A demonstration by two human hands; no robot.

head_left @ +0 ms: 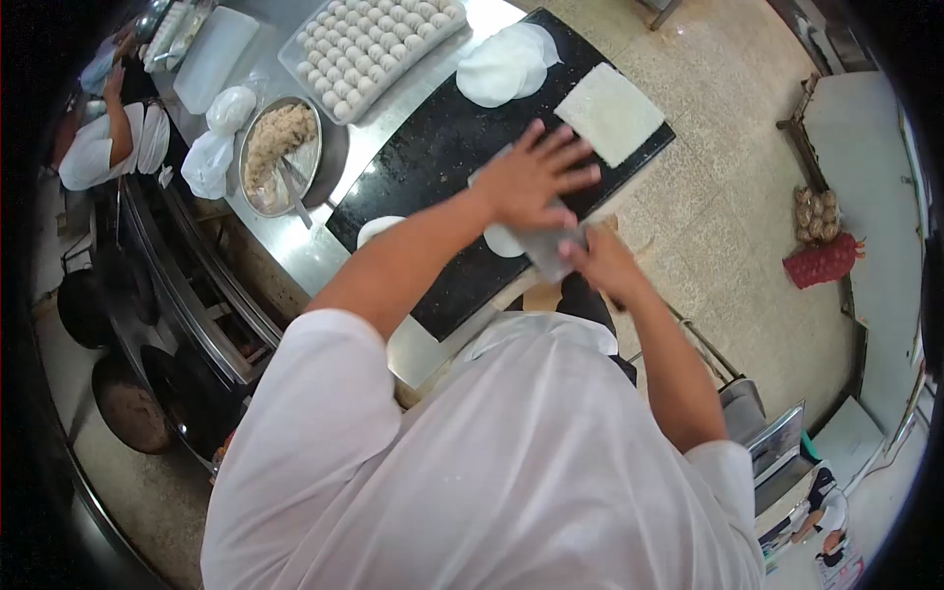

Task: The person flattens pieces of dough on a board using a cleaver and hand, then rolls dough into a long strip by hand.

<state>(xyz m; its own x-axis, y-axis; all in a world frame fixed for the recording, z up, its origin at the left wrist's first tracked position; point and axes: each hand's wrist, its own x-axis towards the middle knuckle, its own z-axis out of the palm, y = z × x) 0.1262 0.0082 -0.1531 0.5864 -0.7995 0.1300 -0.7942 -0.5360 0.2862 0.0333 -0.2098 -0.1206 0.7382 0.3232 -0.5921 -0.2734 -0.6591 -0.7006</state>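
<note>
My left hand (536,182) lies with fingers spread over the flat grey blade of a cleaver (547,258), hiding part of it. Around the cleaver's handle end, my right hand (605,264) is closed; motion blurs the blade. Beside the blade sits a white dough round (503,241) on the black board (433,167). Another white round (379,229) shows partly behind my left forearm. Thin white wrappers (506,67) are stacked at the board's far end, near a folded white cloth (610,115).
A tray (344,116) of white dough balls stands on the steel counter (339,202). Nearby are a metal bowl (248,187) of pale filling with a spatula and white plastic bags (208,162). A co-worker (113,143) stands far left. Woks (133,403) hang lower left.
</note>
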